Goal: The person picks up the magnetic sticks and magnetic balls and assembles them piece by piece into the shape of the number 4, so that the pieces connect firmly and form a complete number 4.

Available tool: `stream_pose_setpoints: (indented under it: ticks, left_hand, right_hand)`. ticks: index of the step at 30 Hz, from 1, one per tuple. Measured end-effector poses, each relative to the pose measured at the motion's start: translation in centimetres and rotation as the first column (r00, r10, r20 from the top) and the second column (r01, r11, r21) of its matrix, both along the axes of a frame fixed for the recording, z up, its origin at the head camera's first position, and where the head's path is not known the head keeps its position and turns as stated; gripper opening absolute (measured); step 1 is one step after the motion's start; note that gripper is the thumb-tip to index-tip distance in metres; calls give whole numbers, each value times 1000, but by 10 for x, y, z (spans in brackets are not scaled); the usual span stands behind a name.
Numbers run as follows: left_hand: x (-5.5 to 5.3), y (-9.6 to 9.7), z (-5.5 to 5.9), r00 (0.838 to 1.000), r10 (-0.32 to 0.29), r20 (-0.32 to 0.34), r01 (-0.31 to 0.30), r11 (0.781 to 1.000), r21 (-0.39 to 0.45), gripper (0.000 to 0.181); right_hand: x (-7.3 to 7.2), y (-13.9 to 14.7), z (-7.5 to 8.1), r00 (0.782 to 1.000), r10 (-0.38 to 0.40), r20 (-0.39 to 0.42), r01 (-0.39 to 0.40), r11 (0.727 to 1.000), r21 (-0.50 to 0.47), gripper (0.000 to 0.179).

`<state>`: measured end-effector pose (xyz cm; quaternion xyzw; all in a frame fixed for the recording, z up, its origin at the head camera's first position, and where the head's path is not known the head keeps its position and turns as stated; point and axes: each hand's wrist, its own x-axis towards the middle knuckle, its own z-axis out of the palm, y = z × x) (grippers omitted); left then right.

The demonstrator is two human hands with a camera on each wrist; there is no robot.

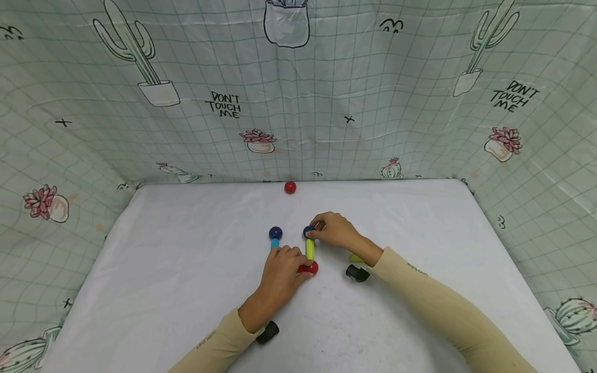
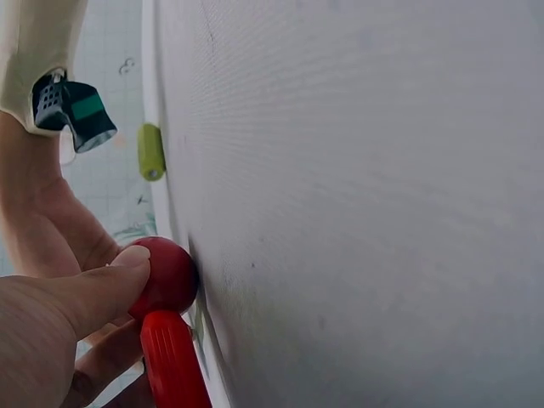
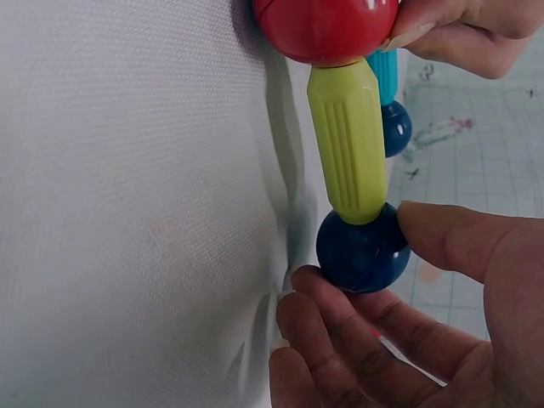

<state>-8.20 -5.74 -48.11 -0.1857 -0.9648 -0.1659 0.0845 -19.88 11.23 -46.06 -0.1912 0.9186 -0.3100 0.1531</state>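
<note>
My left hand (image 1: 280, 270) holds a red ball (image 2: 172, 276) at the near corner of a ball-and-stick build, thumb pressed on its side. A red stick (image 2: 174, 361) joins that ball and runs under the hand. From the same red ball a yellow-green stick (image 3: 347, 140) leads away to a dark blue ball (image 3: 364, 251). My right hand (image 1: 337, 231) pinches this blue ball between thumb and fingers. Left of it, a light blue stick (image 1: 274, 242) carries another dark blue ball (image 1: 275, 233); its near end is hidden by my left hand.
A loose red ball (image 1: 290, 187) lies at the table's far edge. Another yellow-green stick (image 2: 151, 153) rests on the white table (image 1: 186, 259), partly behind my right wrist. Black wrist cameras (image 1: 357, 273) sit below both wrists. Patterned cloth (image 1: 308, 103) walls the back and sides.
</note>
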Motion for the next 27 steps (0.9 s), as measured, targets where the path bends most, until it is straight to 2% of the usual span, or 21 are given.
stream_pose_setpoints:
  ticks: [27]
  left_hand:
    - [0,-1,-2,1000,-3,-13,4,1000,21,30]
  right_hand:
    - [1,0,-2,1000,-11,-17,11,1000,25,30]
